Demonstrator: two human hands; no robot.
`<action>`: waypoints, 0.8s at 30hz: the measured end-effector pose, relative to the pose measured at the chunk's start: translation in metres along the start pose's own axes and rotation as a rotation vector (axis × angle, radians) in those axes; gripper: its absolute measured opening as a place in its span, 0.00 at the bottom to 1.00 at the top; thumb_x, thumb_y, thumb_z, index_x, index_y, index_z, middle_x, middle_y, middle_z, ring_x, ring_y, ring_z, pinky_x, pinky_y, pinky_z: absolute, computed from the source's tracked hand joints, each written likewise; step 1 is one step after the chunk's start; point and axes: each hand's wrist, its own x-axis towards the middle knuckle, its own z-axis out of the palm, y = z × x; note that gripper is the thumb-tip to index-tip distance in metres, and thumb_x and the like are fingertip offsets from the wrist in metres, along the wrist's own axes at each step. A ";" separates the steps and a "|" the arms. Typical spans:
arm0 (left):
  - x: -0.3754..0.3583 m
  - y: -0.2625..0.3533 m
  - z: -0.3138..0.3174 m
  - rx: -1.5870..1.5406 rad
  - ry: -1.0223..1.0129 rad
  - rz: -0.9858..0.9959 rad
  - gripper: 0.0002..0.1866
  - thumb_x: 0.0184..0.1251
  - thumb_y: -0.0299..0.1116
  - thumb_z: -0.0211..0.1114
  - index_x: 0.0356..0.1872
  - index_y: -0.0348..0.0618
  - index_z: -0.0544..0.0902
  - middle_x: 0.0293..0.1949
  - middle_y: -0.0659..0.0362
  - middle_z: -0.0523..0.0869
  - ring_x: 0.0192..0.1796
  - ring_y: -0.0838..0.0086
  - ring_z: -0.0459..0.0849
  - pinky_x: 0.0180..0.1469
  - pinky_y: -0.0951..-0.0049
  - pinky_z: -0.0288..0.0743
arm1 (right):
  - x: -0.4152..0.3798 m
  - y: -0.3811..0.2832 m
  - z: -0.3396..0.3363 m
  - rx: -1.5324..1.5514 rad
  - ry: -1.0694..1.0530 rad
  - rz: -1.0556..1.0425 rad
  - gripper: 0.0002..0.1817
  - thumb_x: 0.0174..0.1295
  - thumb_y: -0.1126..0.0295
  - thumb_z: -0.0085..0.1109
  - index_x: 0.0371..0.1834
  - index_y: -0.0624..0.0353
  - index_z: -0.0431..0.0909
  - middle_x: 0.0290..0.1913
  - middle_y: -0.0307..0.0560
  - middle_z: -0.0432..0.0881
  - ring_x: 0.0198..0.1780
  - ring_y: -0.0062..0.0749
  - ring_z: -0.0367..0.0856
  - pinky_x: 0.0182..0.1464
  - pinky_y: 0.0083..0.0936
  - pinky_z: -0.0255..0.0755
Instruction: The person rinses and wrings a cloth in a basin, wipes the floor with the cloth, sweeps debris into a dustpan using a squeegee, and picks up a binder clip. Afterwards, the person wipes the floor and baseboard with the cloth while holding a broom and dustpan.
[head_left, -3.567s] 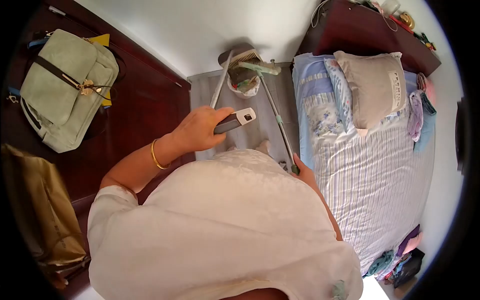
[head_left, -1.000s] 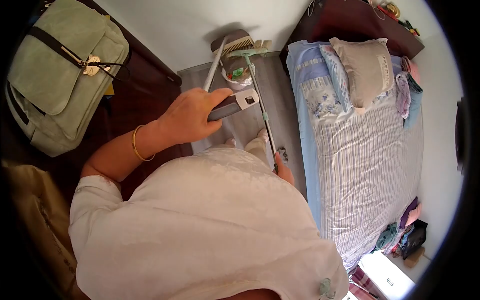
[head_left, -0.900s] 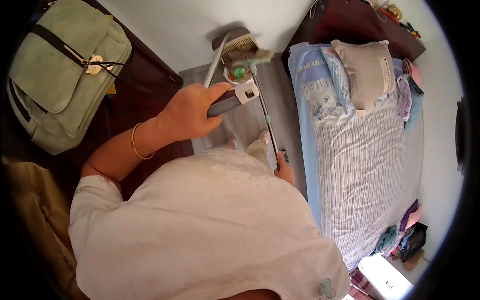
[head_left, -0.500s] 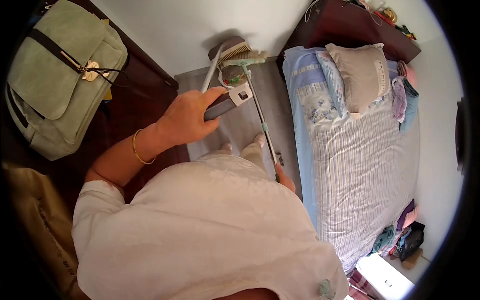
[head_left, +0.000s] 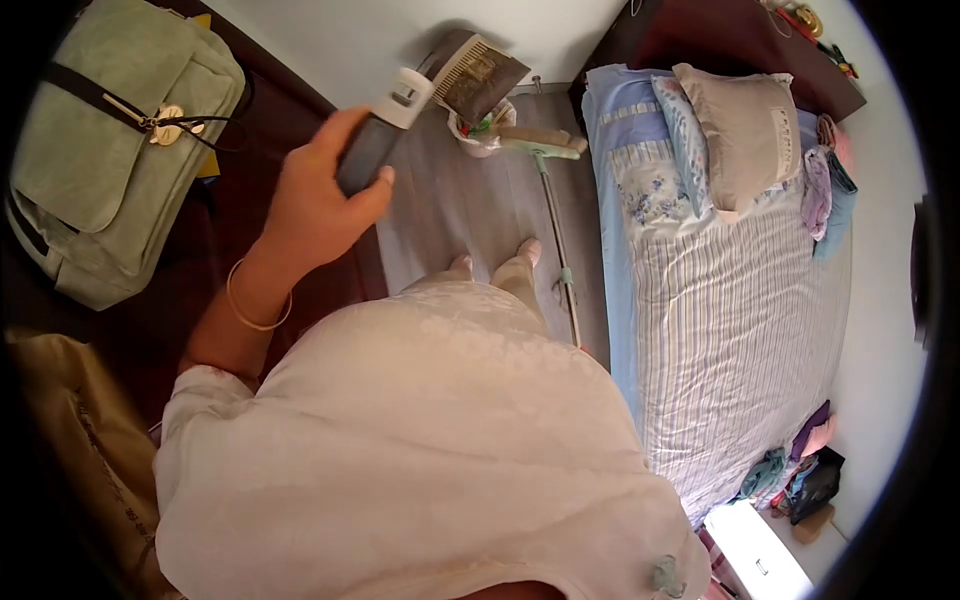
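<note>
My left hand (head_left: 315, 205) is raised and shut on the grey handle of a long-handled dustpan (head_left: 478, 72). The dark pan hangs tilted just above a small white waste bin (head_left: 480, 128) that holds rubbish. A broom (head_left: 556, 230) with a green head rests on the grey floor beside the bin. Its thin handle slants back toward me and ends behind my white shirt. My right hand is hidden there.
A bed (head_left: 740, 330) with a striped sheet and a grey pillow (head_left: 745, 130) fills the right side. Dark wooden furniture (head_left: 290, 110) with a green bag (head_left: 100, 150) hanging on it stands at the left. Clothes (head_left: 800, 470) are piled at the bed's foot. The floor strip between is narrow.
My left hand has swung up and left, lifting the dustpan off the floor and tilting it over the bin. The broom head slid right of the bin. My right hand has dropped out of sight.
</note>
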 end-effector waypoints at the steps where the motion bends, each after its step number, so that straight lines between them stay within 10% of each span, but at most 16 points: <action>1: -0.002 0.004 -0.006 -0.010 0.030 -0.066 0.20 0.53 0.24 0.61 0.49 0.34 0.73 0.26 0.58 0.79 0.25 0.78 0.76 0.30 0.77 0.70 | 0.002 0.014 0.010 0.135 0.016 -0.002 0.35 0.53 0.69 0.56 0.68 0.43 0.61 0.29 0.51 0.78 0.33 0.39 0.78 0.37 0.34 0.70; 9: -0.024 0.024 -0.047 -0.275 0.284 -0.311 0.20 0.56 0.22 0.58 0.52 0.30 0.69 0.23 0.62 0.73 0.21 0.82 0.71 0.35 0.78 0.72 | 0.195 0.000 0.012 0.600 -0.082 0.028 0.34 0.52 0.74 0.54 0.67 0.59 0.59 0.15 0.45 0.72 0.14 0.31 0.72 0.16 0.30 0.68; 15: -0.043 0.021 -0.068 -0.336 0.429 -0.520 0.22 0.56 0.25 0.58 0.53 0.29 0.67 0.19 0.63 0.68 0.20 0.80 0.68 0.46 0.70 0.73 | 0.345 -0.064 -0.016 0.564 -0.117 0.118 0.13 0.50 0.75 0.55 0.40 0.66 0.74 0.21 0.50 0.74 0.16 0.33 0.75 0.18 0.31 0.69; 24: -0.055 -0.071 -0.009 -0.458 0.584 -0.804 0.20 0.56 0.24 0.58 0.51 0.34 0.68 0.22 0.61 0.71 0.22 0.78 0.71 0.46 0.69 0.75 | 0.308 -0.078 0.059 0.366 -0.250 0.194 0.34 0.53 0.75 0.57 0.66 0.55 0.61 0.24 0.47 0.72 0.18 0.33 0.72 0.18 0.31 0.71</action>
